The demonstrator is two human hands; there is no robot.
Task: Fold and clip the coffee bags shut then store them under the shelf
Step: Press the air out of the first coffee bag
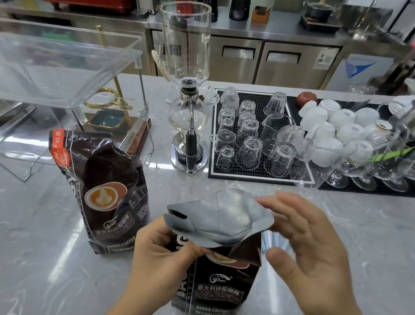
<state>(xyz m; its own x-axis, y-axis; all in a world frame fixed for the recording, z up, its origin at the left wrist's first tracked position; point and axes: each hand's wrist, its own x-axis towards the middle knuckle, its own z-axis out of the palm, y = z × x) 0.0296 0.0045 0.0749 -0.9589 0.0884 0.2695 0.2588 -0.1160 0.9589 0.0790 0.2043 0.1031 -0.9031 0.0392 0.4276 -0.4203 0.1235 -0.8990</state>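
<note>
You've got 2 coffee bags standing on the marble counter [344, 244]. The near bag [215, 283] sits by the front edge, right between your hands, its silver-lined top [221, 219] splayed open and bent over. Your left hand [165, 249] is pinching the front lip of that top, thumb over the foil. Your right hand [311, 249] is just beside the bag's right side, fingers spread and loose, gripping nothing. The other bag [103, 193] stands further left, also unclipped, in front of the clear acrylic shelf [58, 69] at the counter's left edge.
</note>
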